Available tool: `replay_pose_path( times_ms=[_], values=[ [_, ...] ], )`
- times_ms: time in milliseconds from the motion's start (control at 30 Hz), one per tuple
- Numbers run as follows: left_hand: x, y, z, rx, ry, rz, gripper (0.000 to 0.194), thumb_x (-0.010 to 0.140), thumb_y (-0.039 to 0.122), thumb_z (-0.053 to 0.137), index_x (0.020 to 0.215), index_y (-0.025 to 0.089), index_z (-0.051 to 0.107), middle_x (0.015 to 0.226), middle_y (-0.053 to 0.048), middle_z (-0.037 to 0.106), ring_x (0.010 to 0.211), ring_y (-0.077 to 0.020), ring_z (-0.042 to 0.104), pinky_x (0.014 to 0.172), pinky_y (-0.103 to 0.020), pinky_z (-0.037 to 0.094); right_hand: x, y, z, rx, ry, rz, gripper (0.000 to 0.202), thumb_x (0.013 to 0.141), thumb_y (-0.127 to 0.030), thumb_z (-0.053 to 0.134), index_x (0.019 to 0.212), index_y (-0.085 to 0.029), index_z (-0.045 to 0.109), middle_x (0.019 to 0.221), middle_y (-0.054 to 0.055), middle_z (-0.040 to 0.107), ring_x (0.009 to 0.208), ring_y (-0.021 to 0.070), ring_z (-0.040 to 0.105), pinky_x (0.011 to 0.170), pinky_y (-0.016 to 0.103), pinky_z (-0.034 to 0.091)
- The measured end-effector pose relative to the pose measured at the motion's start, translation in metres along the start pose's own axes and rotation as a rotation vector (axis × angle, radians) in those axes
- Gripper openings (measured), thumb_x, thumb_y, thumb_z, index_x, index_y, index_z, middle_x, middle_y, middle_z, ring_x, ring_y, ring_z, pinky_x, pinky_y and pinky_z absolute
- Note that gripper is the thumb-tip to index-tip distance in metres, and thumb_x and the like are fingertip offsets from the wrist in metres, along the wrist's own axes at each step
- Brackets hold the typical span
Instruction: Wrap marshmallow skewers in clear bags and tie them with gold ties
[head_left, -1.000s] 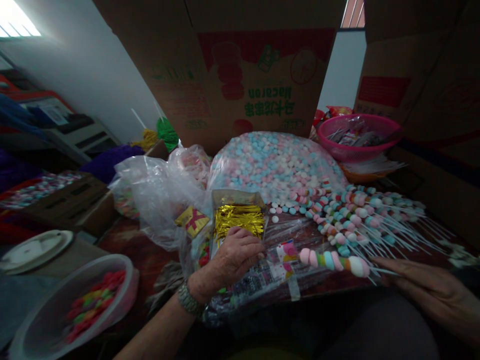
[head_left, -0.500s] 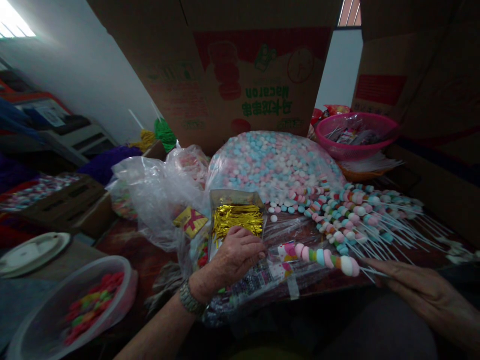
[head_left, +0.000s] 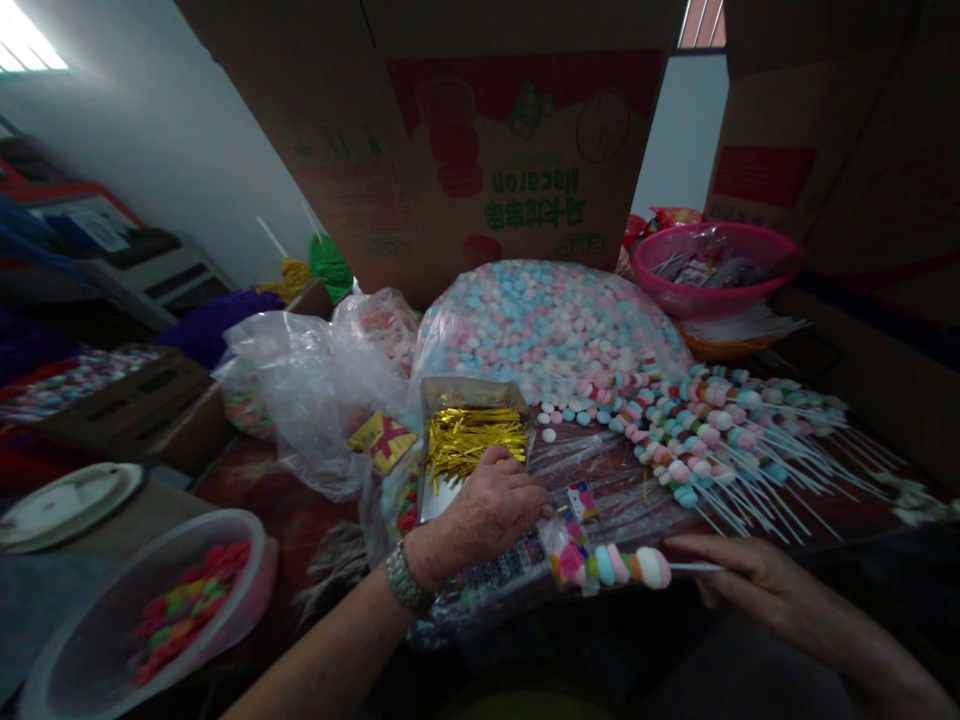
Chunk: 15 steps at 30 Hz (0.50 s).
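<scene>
My right hand point(head_left: 757, 585) is closed on the white stick of a marshmallow skewer point(head_left: 611, 566), which lies nearly level and points left. Its far end is inside the mouth of a clear printed plastic bag point(head_left: 562, 560) with pink and yellow marks. My left hand point(head_left: 495, 505), wearing a metal wristwatch, has its fingers curled at the bag's upper edge and pinches it; the fingertips are partly hidden. Just behind that hand, a small open box point(head_left: 517, 397) holds gold twist ties point(head_left: 472, 440).
Many finished marshmallow skewers point(head_left: 705, 430) lie piled at the right, before a large bag of marshmallows point(head_left: 547, 320). A pink basket point(head_left: 712, 270) stands behind. At the left is a plastic tub point(head_left: 259, 560) of coloured sweets. Tall cardboard boxes point(head_left: 315, 60) close off the back.
My right hand has moved left and slightly down, pushing the skewer's far end further into the bag. My left hand has shifted a little to the right.
</scene>
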<state>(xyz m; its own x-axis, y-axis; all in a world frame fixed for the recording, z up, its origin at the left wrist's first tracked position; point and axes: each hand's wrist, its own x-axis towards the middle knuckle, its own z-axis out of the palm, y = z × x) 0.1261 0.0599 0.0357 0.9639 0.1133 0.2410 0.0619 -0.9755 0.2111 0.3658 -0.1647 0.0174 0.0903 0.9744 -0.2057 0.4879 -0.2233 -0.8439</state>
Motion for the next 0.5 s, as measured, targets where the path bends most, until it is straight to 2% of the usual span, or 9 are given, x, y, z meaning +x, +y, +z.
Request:
replay_pose_path(
  times_ms=[100, 167, 267, 400, 500],
  values=[
    [-0.003, -0.004, 0.005, 0.012, 0.023, -0.041, 0.025, 0.09, 0.026, 0.039, 0.078, 0.018, 0.06, 0.066, -0.001, 0.059, 0.066, -0.0143, 0.052, 0.081, -0.034, 0.033, -0.002, -0.001, 0.009, 0.086, -0.059, 0.077, 0.036, 0.087, -0.042, 0.043, 0.11, -0.02, 0.061, 0.07, 0.0, 0.059, 0.061, 0.0133, 0.053, 0.055, 0.023, 0.043],
    [-0.006, -0.006, 0.008, 0.009, 0.032, -0.067, 0.027, 0.09, 0.026, 0.038, 0.075, 0.018, 0.059, 0.065, -0.001, 0.059, 0.065, -0.0142, 0.053, 0.081, -0.033, 0.034, -0.005, -0.002, 0.015, 0.124, -0.078, 0.116, 0.034, 0.088, -0.045, 0.042, 0.095, -0.02, 0.063, 0.063, -0.002, 0.054, 0.057, 0.0114, 0.048, 0.051, 0.021, 0.039],
    [-0.009, -0.008, 0.009, 0.004, 0.013, -0.083, 0.028, 0.09, 0.028, 0.038, 0.075, 0.018, 0.059, 0.066, -0.001, 0.06, 0.066, -0.0145, 0.054, 0.082, -0.034, 0.035, -0.009, -0.001, 0.023, 0.149, -0.035, 0.154, 0.039, 0.087, -0.051, 0.04, 0.074, -0.019, 0.056, 0.054, -0.004, 0.047, 0.051, 0.0098, 0.043, 0.048, 0.02, 0.035],
    [-0.01, -0.008, 0.008, 0.015, -0.024, -0.077, 0.029, 0.091, 0.029, 0.037, 0.077, 0.018, 0.06, 0.065, -0.001, 0.058, 0.066, -0.0143, 0.053, 0.082, -0.033, 0.035, -0.01, -0.001, 0.031, 0.159, 0.014, 0.148, 0.045, 0.087, -0.058, 0.033, 0.07, -0.019, 0.05, 0.052, -0.005, 0.044, 0.049, 0.01, 0.041, 0.05, 0.021, 0.035],
    [-0.008, -0.006, 0.006, 0.029, -0.033, -0.05, 0.025, 0.09, 0.026, 0.038, 0.082, 0.019, 0.061, 0.068, -0.001, 0.059, 0.069, -0.0149, 0.053, 0.085, -0.035, 0.034, -0.008, -0.005, 0.027, 0.139, 0.002, 0.106, 0.045, 0.087, -0.056, 0.034, 0.067, -0.019, 0.049, 0.056, -0.004, 0.044, 0.053, 0.0103, 0.042, 0.051, 0.021, 0.035]
  ],
)
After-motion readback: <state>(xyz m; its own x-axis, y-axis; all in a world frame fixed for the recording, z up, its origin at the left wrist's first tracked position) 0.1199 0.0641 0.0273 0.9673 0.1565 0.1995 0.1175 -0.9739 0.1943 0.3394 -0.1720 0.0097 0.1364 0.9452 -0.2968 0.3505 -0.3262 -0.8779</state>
